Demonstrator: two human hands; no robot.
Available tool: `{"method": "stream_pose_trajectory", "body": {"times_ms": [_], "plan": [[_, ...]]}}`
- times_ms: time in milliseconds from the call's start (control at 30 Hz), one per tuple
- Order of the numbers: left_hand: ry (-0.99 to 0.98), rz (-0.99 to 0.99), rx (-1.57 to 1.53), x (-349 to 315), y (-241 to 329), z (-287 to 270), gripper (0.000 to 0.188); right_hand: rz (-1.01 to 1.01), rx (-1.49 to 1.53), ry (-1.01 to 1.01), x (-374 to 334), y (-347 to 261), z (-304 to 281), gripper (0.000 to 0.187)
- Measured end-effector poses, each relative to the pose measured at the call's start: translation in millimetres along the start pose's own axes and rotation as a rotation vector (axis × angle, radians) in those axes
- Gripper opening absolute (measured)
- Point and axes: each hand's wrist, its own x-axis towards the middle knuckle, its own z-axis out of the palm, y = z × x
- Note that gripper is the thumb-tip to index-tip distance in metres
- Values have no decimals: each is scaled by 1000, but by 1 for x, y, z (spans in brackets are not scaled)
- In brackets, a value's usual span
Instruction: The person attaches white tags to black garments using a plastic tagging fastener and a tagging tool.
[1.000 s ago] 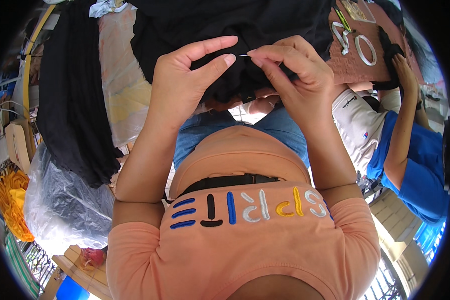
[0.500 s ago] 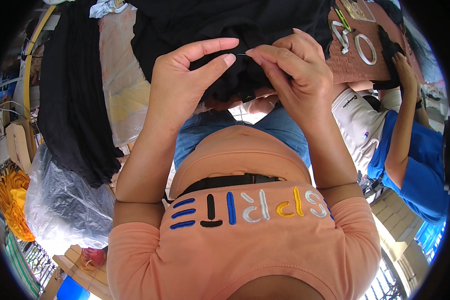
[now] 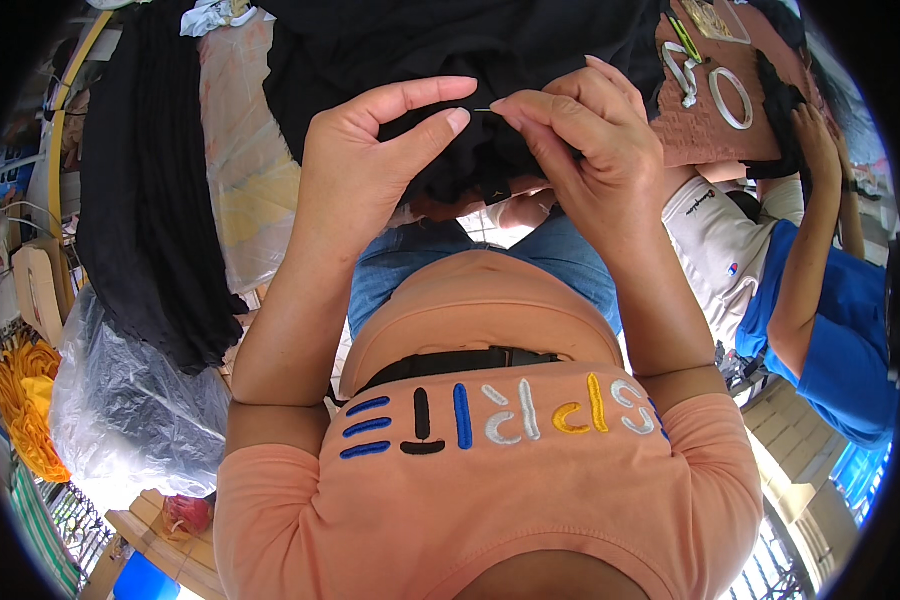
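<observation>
Between the thumb and forefinger of my right hand (image 3: 602, 150) a thin needle (image 3: 484, 110) is pinched, pointing left. My left hand (image 3: 358, 155) faces it, with thumb and forefinger apart and nothing visible between them. The other fingers of that hand are mostly hidden, and any thread is too fine to make out. Both hands are raised over a large black cloth (image 3: 410, 40), which is spread on the work surface and hangs toward my lap.
On the brown table covering (image 3: 700, 140) at right lie a white ring (image 3: 732, 98), a white strip (image 3: 682, 78) and yellow-green snips (image 3: 684, 38). A co-worker in a blue shirt (image 3: 840, 345) handles black fabric there. More black cloth (image 3: 145, 190) and a clear plastic bag (image 3: 135, 390) are at left.
My hands stay almost in place; the needle now catches the light and looks golden instead of dark. The co-worker's hands have shifted slightly at the black fabric.
</observation>
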Motion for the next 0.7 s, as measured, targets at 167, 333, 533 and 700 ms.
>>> {"method": "stream_pose_trajectory", "body": {"times_ms": [167,333,533,700], "plan": [[10,-6,-6,-2,-1,-1,26,19,1,-14,-1,-3,1,13],[16,-13,-7,-1,-1,0,26,34,4,-24,-2,-4,0,11],[69,15,-42,-1,-6,3,22,129,144,-41,-2,-5,3,9],[83,57,-48,0,-8,5,22,127,119,-36,-3,-6,2,9]]}}
